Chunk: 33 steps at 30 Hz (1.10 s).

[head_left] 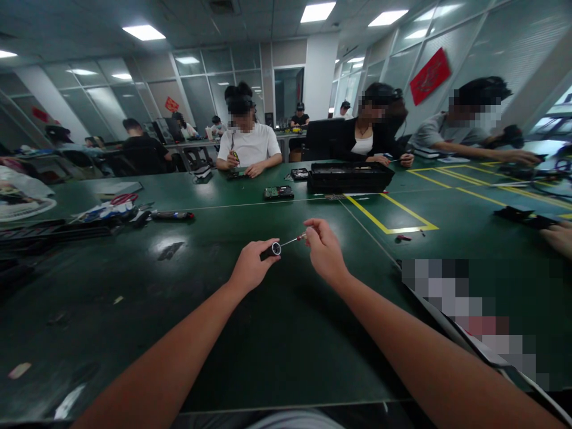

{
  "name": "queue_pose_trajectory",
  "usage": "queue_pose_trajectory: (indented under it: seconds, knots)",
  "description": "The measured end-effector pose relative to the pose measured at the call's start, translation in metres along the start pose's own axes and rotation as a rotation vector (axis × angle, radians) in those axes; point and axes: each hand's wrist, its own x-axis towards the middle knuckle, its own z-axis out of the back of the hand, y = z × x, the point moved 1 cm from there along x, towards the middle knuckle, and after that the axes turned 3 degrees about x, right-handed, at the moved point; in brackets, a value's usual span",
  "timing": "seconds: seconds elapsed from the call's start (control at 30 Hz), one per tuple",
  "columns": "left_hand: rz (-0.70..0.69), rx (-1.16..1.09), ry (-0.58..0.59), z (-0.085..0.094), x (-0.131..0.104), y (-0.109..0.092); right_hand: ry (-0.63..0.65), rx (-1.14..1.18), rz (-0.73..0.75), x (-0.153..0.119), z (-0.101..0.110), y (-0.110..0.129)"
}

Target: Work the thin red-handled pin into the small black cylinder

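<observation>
Above the middle of the green table, my left hand (252,265) grips a small black cylindrical part (270,251) with a pale ring round its end. To its right, my right hand (325,249) pinches the reddish handle of a thin screwdriver (292,241). The shaft slants left and its tip is at the ringed end of the black part. Whether the tip touches a screw is too small to tell. Both hands are held a little apart, with the screwdriver bridging them.
A long black housing (351,177) and a circuit-board unit (279,192) lie ahead. A dark cylindrical tool (173,215) and red-handled scissors (124,199) lie left. Yellow tape (393,229) marks the table (250,369). Several people sit across, and another person's hand (558,238) is at right.
</observation>
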Motion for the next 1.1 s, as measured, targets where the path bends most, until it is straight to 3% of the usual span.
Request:
queue_pose_trajectory:
  seconds: [0.13,0.27,0.33,0.47,0.77,1.1]
  knots:
    - [-0.015,0.009,-0.021,0.0,0.0,-0.002,-0.05,0.165,-0.087,0.003,-0.004,-0.008]
    - [-0.13,0.053,-0.043,0.0,0.0,-0.006,-0.144,0.426,-0.382,0.01,-0.004,-0.019]
    - [-0.106,0.074,-0.014,0.0,0.001,-0.006,-0.211,0.429,-0.432,0.013,-0.001,-0.021]
    - [-0.03,0.089,0.055,-0.001,0.001,-0.004,-0.236,0.274,-0.328,0.013,0.003,-0.018]
    - [-0.068,0.119,0.056,-0.002,0.001,-0.006,-0.075,-0.044,-0.074,0.004,0.002,-0.007]
    - [-0.031,0.128,0.081,-0.002,0.003,-0.006,-0.107,-0.271,0.048,0.005,0.005,0.002]
